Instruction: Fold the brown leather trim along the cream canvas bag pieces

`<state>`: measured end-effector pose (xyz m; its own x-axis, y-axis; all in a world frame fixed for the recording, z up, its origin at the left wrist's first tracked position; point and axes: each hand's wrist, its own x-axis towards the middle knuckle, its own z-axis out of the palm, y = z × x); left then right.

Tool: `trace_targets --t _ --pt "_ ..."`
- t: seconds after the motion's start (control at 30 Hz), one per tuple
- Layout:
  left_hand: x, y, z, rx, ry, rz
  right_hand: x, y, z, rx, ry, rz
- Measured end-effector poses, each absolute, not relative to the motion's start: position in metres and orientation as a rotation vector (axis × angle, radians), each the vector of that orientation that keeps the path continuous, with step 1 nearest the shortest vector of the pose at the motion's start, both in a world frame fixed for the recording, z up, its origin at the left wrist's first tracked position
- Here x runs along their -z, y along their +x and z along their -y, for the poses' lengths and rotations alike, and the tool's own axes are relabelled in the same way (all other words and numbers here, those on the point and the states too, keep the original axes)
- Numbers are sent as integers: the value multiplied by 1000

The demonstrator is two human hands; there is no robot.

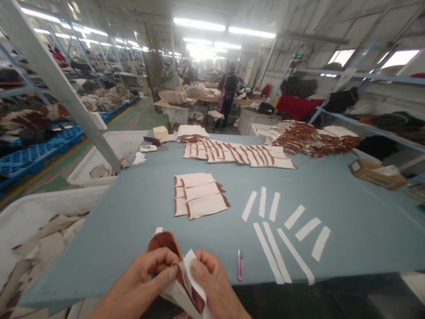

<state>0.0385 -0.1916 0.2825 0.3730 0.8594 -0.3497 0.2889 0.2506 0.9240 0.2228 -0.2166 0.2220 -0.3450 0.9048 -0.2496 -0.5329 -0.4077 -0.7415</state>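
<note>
Close in front of me, at the table's near edge, I hold a sewn cream-and-brown fabric piece (163,240). My left hand (151,274) pinches its edge between thumb and forefinger. Opposite, my right hand (212,279) grips the other side together with a white strip (188,266) lying against the fabric. Between the hands the piece is spread apart, showing a brown inside; its lower end runs out of view. Pink-handled thread snips (240,266) lie to the right of my right hand. Farther off sits a small stack of cream pieces with brown edges (204,195).
Several white strips (270,252) are laid out on the blue-green table (133,221). A long overlapping row of cream-and-brown pieces (232,153) lies behind, with a heap (299,137) at back right beside a cardboard box (376,173). White bins (96,192) stand left. A person (228,88) stands far back.
</note>
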Motion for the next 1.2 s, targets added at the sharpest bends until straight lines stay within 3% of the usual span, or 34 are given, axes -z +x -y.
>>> trace_targets --t 0.3,0.43,1.2 --pt "-298 45 188 -743 1024 -1091 -299 263 214 -1291 -1251 1545" --pt "-310 53 187 -778 1054 -1021 -316 259 206 -1055 -1303 1641" --pt "-322 53 176 -630 1127 -957 -356 255 195 -1134 -1603 1972"
